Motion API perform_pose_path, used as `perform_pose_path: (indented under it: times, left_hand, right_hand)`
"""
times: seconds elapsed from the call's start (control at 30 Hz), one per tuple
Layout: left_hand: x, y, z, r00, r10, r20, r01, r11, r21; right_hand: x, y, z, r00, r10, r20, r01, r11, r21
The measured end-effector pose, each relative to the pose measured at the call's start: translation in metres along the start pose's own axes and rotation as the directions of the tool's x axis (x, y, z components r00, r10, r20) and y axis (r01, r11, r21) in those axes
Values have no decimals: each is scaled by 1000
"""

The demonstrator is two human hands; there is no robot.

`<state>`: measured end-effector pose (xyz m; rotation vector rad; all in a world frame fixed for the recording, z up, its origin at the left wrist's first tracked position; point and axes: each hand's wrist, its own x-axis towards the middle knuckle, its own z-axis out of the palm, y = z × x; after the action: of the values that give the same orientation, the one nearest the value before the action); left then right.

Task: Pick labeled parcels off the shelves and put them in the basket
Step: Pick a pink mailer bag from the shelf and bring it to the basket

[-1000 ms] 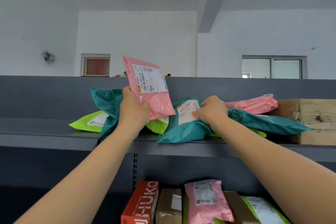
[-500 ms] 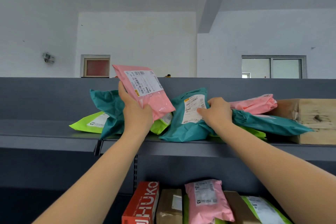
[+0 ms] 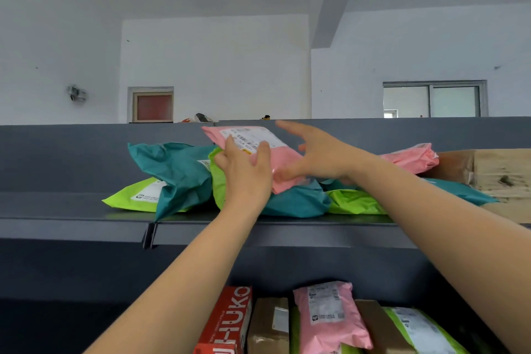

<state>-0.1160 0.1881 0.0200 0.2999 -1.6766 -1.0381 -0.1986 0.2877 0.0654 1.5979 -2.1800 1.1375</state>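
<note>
Left hand (image 3: pixel 244 172): pink parcel (image 3: pixel 284 162) is held in its grip, frame centre.
Right hand (image 3: pixel 319 152): grip wide, fingers spread, just beside it.

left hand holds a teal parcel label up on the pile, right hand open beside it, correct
Wrong colour: the head view shows the left hand holding a pink parcel, not teal. The rest stands, with the right hand open beside it.

Soft, even daylight; the window (image 3: pixel 431 99) at right glows pale and the white walls are bright. Under the shelf (image 3: pixel 258 227) it turns dim. The right hand (image 3: pixel 319 152) is smeared by motion, and the label on the pink parcel (image 3: pixel 283 158) is too blurred to read. Straight lines bow slightly toward the edges.
</note>
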Motion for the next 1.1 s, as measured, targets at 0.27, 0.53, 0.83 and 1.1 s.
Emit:
perform_pose_path:
  times: [0.27,0.53,0.83,1.1]
  left_hand:
    - [1,-5,4,985,7,174,-38,983,177]
    - [8,-13,-12,804,547,235,-557,551,621]
    - [26,-33,15,825,255,504,-562,280,778]
    - [24,-17,22,820,310,482,-569,534,625]
  right_hand:
    - [10,-1,8,990,-15,143,70,918,-389]
    - [10,18,0,970,60,236,105,773,-626]
    - [-24,27,-76,988,111,109,-101,991,-89]
    - [-64,83,-116,921,382,-81,-332,656,-678]
